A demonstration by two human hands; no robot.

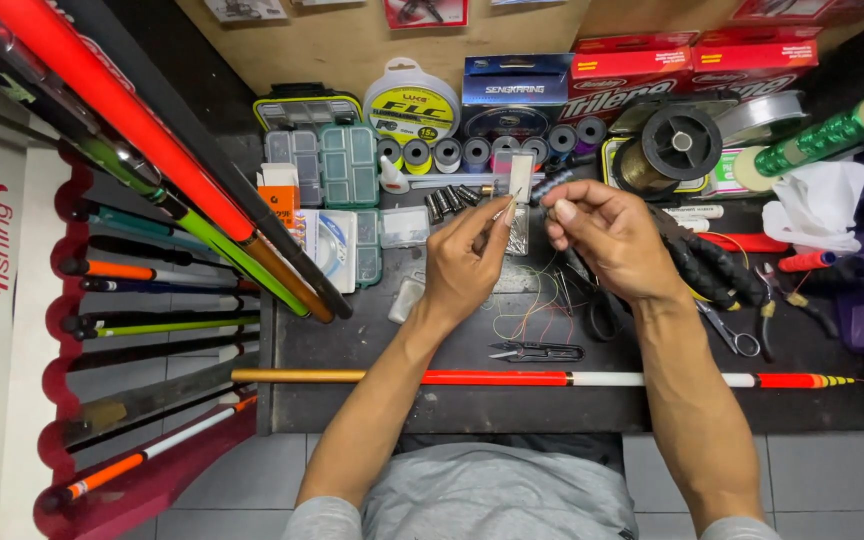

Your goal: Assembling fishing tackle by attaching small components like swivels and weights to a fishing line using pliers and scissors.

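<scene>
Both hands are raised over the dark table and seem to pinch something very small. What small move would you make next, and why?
Probably bring the fingertips closer and keep them steady. The left hand pinches a thin, pale piece at its fingertips, too small to identify, and the right hand pinches something just beside it, with a small gap between. Loose thin line trails on the table below, and small snips lie within reach.

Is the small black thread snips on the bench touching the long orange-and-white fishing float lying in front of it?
Apart. The head view shows the thread snips lying above the fishing float, with a strip of dark benchtop visible between them along their length.
</scene>
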